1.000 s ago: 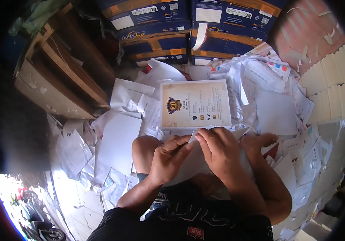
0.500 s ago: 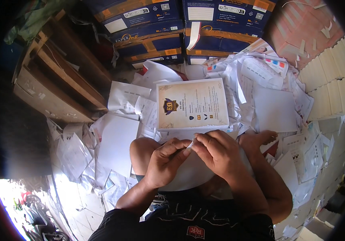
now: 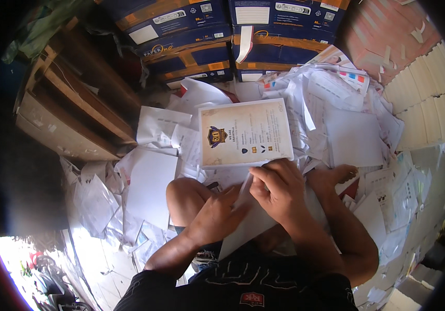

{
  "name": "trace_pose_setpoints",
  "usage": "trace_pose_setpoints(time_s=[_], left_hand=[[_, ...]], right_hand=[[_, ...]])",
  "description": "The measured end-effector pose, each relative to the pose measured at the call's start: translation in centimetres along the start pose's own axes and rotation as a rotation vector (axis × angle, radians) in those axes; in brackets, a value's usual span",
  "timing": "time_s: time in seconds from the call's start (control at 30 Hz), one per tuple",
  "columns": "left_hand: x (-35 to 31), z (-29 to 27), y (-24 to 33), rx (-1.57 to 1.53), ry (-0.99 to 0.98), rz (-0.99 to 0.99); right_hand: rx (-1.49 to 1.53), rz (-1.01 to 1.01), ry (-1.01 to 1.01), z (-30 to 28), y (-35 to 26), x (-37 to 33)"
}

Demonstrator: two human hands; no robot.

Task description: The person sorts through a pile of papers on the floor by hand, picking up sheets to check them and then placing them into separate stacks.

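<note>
A white sheet of paper (image 3: 251,225) lies over my lap, one straight edge running up between my hands. My right hand (image 3: 280,189) is closed in a pinch on its upper part, thumb and forefinger together. Against the sheet's left side is my left hand (image 3: 217,216); its fingers are smeared by motion, so their grip is unclear. Just beyond my hands sits a thick stack of printed sheets (image 3: 246,129), cream on top with a dark crest and small icons. My right fingers are close to the stack's near edge.
Loose paper surrounds me, with a white sheet (image 3: 152,179) to the left and another sheet (image 3: 355,137) to the right. Blue cartons (image 3: 191,54) are piled behind. A wooden frame (image 3: 72,109) leans at far left; cream paper blocks (image 3: 425,88) stand at far right.
My left hand has moved down and away from the pinch it shared with my right hand. The sheet's edge now slants straight between them. The view has shifted slightly.
</note>
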State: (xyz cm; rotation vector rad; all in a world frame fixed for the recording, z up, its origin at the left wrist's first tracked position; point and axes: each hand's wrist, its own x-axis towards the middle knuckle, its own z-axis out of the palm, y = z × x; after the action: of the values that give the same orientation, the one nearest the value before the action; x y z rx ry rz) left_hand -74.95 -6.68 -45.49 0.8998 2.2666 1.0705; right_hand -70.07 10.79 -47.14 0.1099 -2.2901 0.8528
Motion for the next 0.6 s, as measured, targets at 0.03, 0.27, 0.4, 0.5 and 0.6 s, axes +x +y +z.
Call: trace_pose_setpoints(time_s=[0.03, 0.27, 0.4, 0.5, 0.6], left_hand=[[0.3, -1.1, -0.4, 0.216, -0.018, -0.078], [-0.4, -10.1, -4.3, -0.459, 0.104, -0.196], [-0.8, -6.8, -3.1, -0.169, 0.042, 0.042], [-1.0, -6.5, -1.9, -0.24, 0.037, 0.001], [-0.9, -6.3, -1.9, -0.363, 0.058, -0.052]], right_hand=[[0.003, -0.002, -0.002, -0.2, 0.1, 0.0], [0.286, 0.081, -0.746, -1.8, 0.6, -5.3], [0.038, 0.045, -0.086, 1.9, -3.2, 4.2], [-0.03, -0.109, 0.043, 4.0, -2.4, 5.5], [0.07, 0.027, 0.073, 1.8, -1.0, 5.8]])
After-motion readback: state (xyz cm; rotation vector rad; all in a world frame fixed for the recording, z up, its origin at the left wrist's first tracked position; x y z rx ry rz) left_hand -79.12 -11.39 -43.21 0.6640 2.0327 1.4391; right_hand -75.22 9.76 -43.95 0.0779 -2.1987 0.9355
